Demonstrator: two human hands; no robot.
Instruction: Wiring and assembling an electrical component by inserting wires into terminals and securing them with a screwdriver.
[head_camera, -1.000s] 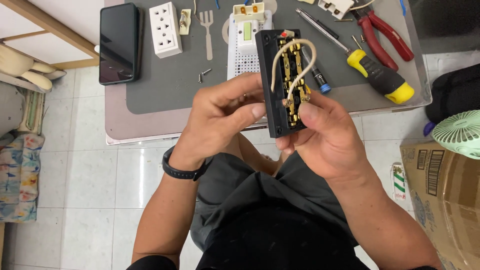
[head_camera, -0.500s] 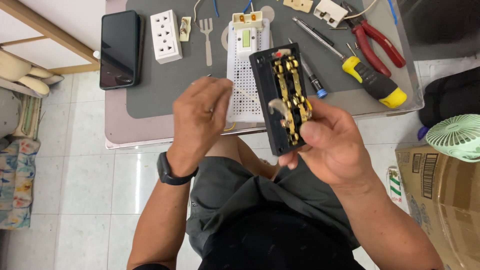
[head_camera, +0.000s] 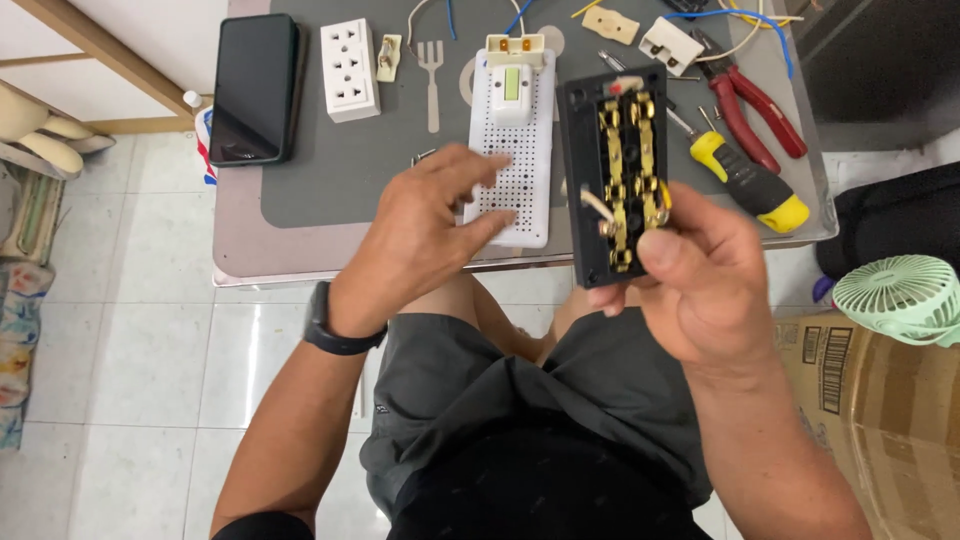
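Right hand (head_camera: 700, 275) gripping opened black socket housing (head_camera: 615, 180), brass contacts showing; left hand (head_camera: 425, 235), fingers loose and empty, hovering over white perforated cover (head_camera: 515, 170) on grey mat (head_camera: 330, 180).

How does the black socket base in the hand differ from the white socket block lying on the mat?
The black base is held up off the table in the right hand; the white block lies flat on the grey mat. The black base shows bare brass strips and a wire stub; the white block shows its closed face with plug holes. The black base looks longer. Both are rectangular.
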